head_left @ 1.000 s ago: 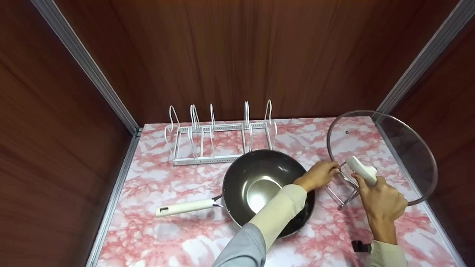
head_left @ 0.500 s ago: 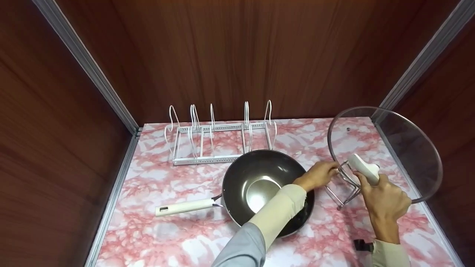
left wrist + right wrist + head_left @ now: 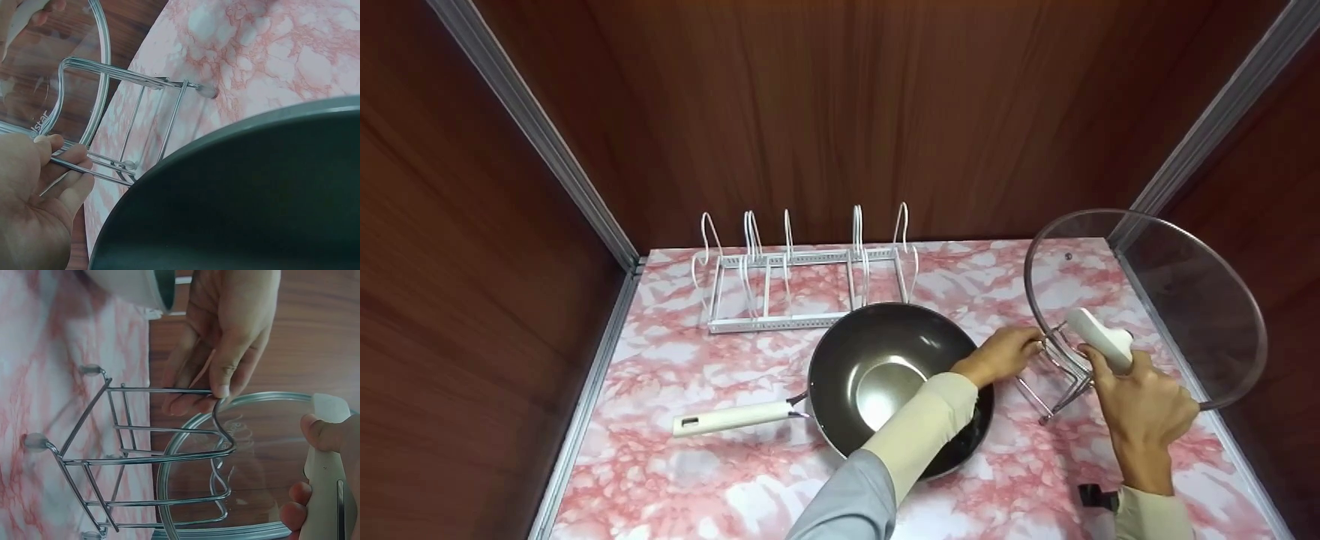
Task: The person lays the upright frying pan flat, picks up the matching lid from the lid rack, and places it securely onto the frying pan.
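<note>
A small chrome wire rack stands right of the dark wok. The left hand reaches across the wok and pinches the rack's upper wire; in the left wrist view that hand has thumb and fingers round the wire. The right hand grips the cream handle of a large glass lid. The lid is tilted up, its near rim in among the rack's wires. The right wrist view shows the rack, the lid's rim and the right hand round the handle.
A white wire rack with several upright loops stands behind the wok. The wok's cream handle points left. Brown wood-look panels enclose the marbled tabletop at the back and sides.
The right hand and the lid have shifted slightly right and away from the person. The left hand keeps its hold on the rack, which has barely moved.
</note>
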A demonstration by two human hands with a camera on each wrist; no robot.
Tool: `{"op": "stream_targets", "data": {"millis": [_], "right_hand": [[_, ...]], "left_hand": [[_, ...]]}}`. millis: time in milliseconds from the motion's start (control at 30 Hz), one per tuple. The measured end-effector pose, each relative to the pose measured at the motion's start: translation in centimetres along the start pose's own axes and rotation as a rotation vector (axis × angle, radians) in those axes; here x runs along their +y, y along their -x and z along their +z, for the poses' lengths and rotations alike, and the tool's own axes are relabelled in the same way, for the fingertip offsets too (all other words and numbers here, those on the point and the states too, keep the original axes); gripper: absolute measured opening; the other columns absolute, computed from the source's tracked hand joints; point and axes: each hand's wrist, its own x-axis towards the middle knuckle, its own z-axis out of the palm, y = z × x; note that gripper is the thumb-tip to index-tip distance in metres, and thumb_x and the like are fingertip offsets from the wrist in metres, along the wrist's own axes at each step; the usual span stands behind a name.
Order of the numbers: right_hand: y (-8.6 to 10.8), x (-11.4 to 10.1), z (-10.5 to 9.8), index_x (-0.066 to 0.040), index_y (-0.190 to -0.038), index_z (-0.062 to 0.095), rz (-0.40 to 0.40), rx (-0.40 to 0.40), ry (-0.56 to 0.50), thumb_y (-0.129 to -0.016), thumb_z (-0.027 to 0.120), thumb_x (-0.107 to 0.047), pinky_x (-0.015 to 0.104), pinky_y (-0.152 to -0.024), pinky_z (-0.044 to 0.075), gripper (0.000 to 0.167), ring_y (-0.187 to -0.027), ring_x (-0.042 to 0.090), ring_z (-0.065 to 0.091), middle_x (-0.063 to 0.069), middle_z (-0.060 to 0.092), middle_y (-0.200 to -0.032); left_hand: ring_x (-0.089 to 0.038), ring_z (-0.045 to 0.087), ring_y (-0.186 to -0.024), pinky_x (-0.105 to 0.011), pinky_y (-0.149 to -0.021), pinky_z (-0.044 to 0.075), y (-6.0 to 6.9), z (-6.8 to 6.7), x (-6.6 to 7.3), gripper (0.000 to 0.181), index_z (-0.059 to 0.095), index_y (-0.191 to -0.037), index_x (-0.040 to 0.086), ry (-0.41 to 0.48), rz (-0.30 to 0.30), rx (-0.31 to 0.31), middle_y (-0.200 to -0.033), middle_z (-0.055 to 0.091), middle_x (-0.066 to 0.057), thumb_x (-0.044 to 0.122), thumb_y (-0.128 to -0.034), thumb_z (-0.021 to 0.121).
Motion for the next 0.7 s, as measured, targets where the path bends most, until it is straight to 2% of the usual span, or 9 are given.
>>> {"op": "stream_targets", "data": {"millis": [367,700], "right_hand": [[-0.3,-0.2,-0.8,0.004,-0.103,0.073,0.007,0.015,0.001,-0.078,0.087,-0.058,0.06,-0.038,0.029,0.069,-0.045,0.059,0.052,0.036,0.057,-0.059],[-0.9,-0.7,-1.6,0.004,-0.094,0.07,0.01,0.023,-0.012,-0.077,0.087,-0.058,0.062,-0.039,0.031,0.067,-0.047,0.06,0.054,0.034,0.058,-0.058]], "left_hand": [[-0.004,0.061,-0.09,-0.009,-0.084,0.046,-0.1,0.2,0.1,0.016,0.073,-0.114,0.01,-0.014,-0.026,0.0,-0.102,0.075,-0.002,0.016,-0.109,0.059],[-0.005,0.065,-0.095,-0.009,-0.086,0.046,0.0,0.1,0.3,0.017,0.073,-0.115,0.011,-0.014,-0.045,-0.015,-0.105,0.076,0.0,0.017,-0.1101,0.057]]}}
